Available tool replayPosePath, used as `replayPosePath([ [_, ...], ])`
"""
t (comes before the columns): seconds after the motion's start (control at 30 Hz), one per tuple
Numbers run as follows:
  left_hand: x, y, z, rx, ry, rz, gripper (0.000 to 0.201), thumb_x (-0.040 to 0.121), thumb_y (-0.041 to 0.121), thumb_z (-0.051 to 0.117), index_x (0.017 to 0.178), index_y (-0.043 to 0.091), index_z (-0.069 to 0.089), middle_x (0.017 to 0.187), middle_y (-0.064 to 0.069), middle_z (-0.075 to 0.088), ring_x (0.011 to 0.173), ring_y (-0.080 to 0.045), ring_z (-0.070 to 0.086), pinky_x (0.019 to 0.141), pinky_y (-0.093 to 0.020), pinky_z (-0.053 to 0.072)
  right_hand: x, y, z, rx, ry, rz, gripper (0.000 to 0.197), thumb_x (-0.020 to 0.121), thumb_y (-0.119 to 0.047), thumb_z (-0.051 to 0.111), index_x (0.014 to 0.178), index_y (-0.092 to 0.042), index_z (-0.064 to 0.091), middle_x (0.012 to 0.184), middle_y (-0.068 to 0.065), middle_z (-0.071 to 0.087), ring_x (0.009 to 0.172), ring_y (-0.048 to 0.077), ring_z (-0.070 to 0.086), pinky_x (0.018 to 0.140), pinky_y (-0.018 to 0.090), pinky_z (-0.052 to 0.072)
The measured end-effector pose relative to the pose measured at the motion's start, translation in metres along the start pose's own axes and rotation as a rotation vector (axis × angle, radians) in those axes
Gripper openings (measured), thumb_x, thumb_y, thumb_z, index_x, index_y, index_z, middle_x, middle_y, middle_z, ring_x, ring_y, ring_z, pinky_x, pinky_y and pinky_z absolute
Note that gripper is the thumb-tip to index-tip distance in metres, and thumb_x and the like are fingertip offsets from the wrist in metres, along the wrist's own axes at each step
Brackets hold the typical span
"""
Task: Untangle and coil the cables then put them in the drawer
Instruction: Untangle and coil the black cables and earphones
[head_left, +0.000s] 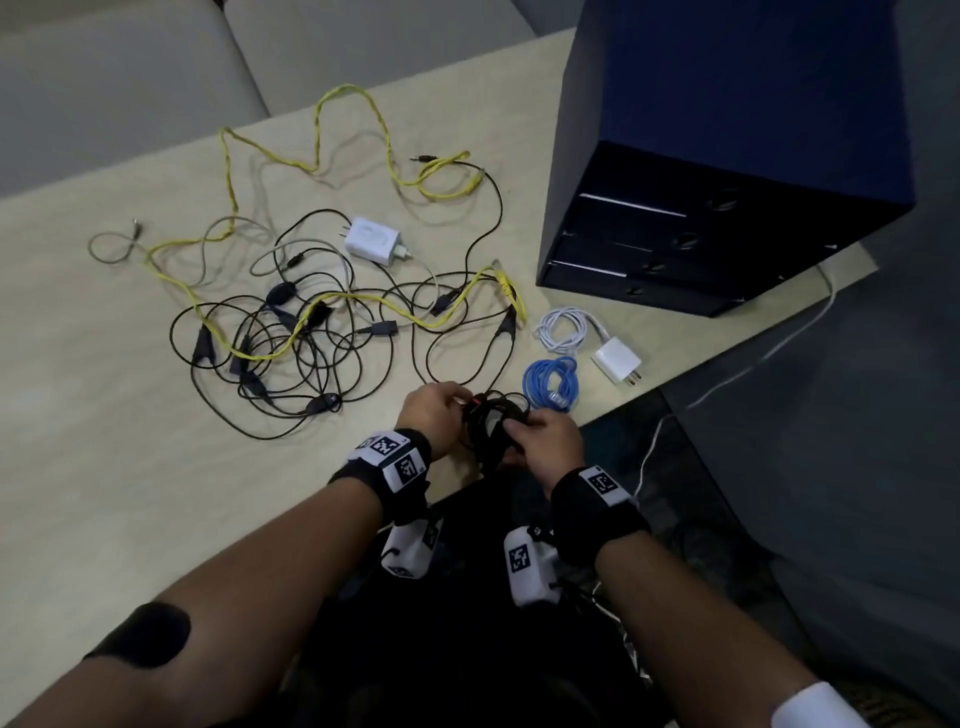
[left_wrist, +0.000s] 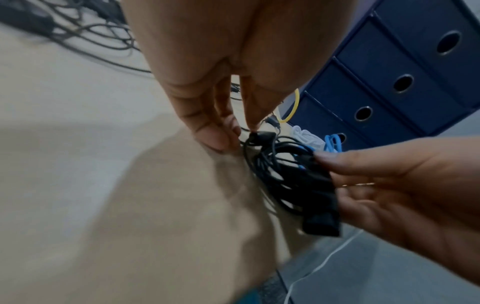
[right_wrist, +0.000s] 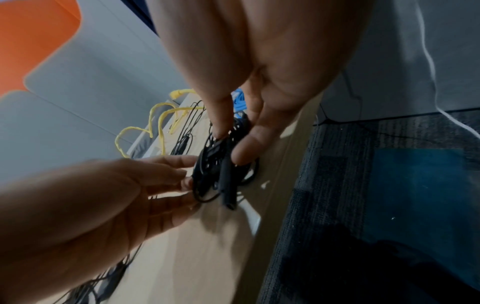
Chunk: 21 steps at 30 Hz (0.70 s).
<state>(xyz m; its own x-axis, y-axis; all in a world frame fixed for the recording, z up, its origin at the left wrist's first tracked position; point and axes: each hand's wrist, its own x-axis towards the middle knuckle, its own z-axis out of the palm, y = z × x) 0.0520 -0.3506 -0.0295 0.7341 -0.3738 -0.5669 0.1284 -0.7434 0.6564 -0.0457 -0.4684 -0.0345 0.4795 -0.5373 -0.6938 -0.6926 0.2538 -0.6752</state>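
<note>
A coiled black cable (head_left: 493, 421) (left_wrist: 285, 181) (right_wrist: 218, 164) is held just above the table's near edge. My right hand (head_left: 540, 441) (right_wrist: 228, 144) pinches the coil between thumb and fingers. My left hand (head_left: 436, 410) (left_wrist: 233, 133) pinches a plug end at the coil's top. A tangle of black cables (head_left: 291, 338) and a yellow cable (head_left: 363, 135) lie spread over the table, with a white charger (head_left: 374, 240) among them. The navy drawer unit (head_left: 727, 156) (left_wrist: 402, 82) stands at the right, all drawers closed.
A coiled blue cable (head_left: 553, 384) and a coiled white cable (head_left: 563, 327) with its charger (head_left: 618, 358) lie between my hands and the drawer unit. The table's edge (head_left: 675, 384) is close on the right. A white cord (head_left: 753, 364) trails on the floor.
</note>
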Motion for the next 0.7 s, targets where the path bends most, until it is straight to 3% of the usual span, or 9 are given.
replayPosePath([
  [0.07, 0.006, 0.001, -0.006, 0.062, 0.009, 0.035, 0.036, 0.089, 0.007, 0.046, 0.116, 0.02, 0.065, 0.102, -0.007, 0.067, 0.095, -0.023, 0.061, 0.082, -0.023, 0.045, -0.002, 0.0, -0.001, 0.063, 0.021, 0.003, 0.017, 0.085, -0.005, 0.069, 0.097, 0.002, 0.06, 0.097, 0.022, 0.065, 0.07, 0.027, 0.065, 0.07, 0.043, 0.059],
  [0.13, 0.014, -0.001, -0.012, 0.188, -0.026, 0.038, 0.038, 0.087, 0.009, 0.049, 0.118, 0.025, 0.062, 0.103, -0.007, 0.067, 0.097, -0.023, 0.061, 0.082, -0.026, 0.047, -0.003, 0.002, -0.004, 0.097, 0.029, 0.02, 0.029, 0.085, -0.006, 0.07, 0.11, -0.003, 0.057, 0.105, 0.016, 0.061, 0.076, 0.022, 0.065, 0.072, 0.039, 0.059],
  [0.2, 0.023, -0.002, -0.018, 0.307, -0.057, 0.019, 0.032, 0.087, 0.013, 0.053, 0.114, 0.027, 0.062, 0.104, -0.006, 0.066, 0.097, -0.022, 0.061, 0.078, -0.027, 0.047, -0.004, 0.002, -0.009, 0.078, 0.033, 0.034, 0.03, 0.086, -0.01, 0.069, 0.113, -0.004, 0.055, 0.099, 0.01, 0.061, 0.071, 0.019, 0.064, 0.068, 0.035, 0.059],
  [0.3, 0.03, -0.002, -0.028, 0.407, -0.041, 0.009, 0.016, 0.086, 0.017, 0.061, 0.101, 0.024, 0.062, 0.103, -0.005, 0.063, 0.093, -0.024, 0.059, 0.076, -0.029, 0.048, -0.007, 0.002, -0.014, 0.039, 0.011, 0.077, 0.023, 0.09, -0.019, 0.066, 0.104, -0.005, 0.053, 0.085, 0.011, 0.061, 0.06, 0.022, 0.062, 0.058, 0.034, 0.057],
  [0.37, 0.032, -0.003, -0.036, 0.456, -0.021, 0.0, 0.009, 0.083, 0.013, 0.063, 0.089, 0.019, 0.06, 0.098, -0.005, 0.062, 0.087, -0.024, 0.058, 0.072, -0.03, 0.048, -0.009, 0.001, -0.015, 0.028, -0.038, 0.118, 0.026, 0.091, -0.022, 0.065, 0.103, -0.004, 0.05, 0.085, 0.012, 0.061, 0.058, 0.024, 0.063, 0.054, 0.034, 0.056],
  [0.43, 0.034, -0.008, -0.045, 0.48, 0.012, -0.029, 0.015, 0.077, 0.003, 0.062, 0.082, 0.016, 0.057, 0.096, -0.006, 0.062, 0.084, -0.026, 0.058, 0.07, -0.032, 0.049, -0.011, -0.001, -0.014, 0.052, -0.088, 0.154, 0.028, 0.092, -0.02, 0.064, 0.106, -0.003, 0.047, 0.088, 0.014, 0.06, 0.059, 0.026, 0.062, 0.055, 0.036, 0.057],
  [0.6, 0.036, -0.022, -0.077, 0.484, 0.151, -0.104, 0.007, 0.085, 0.01, 0.058, 0.092, 0.011, 0.06, 0.104, -0.013, 0.061, 0.095, -0.031, 0.057, 0.074, -0.034, 0.045, -0.014, -0.009, -0.002, 0.145, -0.109, 0.132, 0.011, 0.093, -0.003, 0.059, 0.094, -0.004, 0.048, 0.091, 0.017, 0.061, 0.065, 0.026, 0.065, 0.05, 0.03, 0.056],
  [0.7, 0.033, -0.03, -0.093, 0.452, 0.174, -0.153, 0.013, 0.082, 0.009, 0.063, 0.095, 0.009, 0.062, 0.107, -0.014, 0.061, 0.096, -0.032, 0.058, 0.074, -0.035, 0.047, -0.013, -0.015, 0.008, 0.245, -0.079, 0.112, 0.017, 0.092, -0.002, 0.058, 0.104, 0.001, 0.046, 0.097, 0.022, 0.061, 0.07, 0.027, 0.066, 0.053, 0.031, 0.058],
])
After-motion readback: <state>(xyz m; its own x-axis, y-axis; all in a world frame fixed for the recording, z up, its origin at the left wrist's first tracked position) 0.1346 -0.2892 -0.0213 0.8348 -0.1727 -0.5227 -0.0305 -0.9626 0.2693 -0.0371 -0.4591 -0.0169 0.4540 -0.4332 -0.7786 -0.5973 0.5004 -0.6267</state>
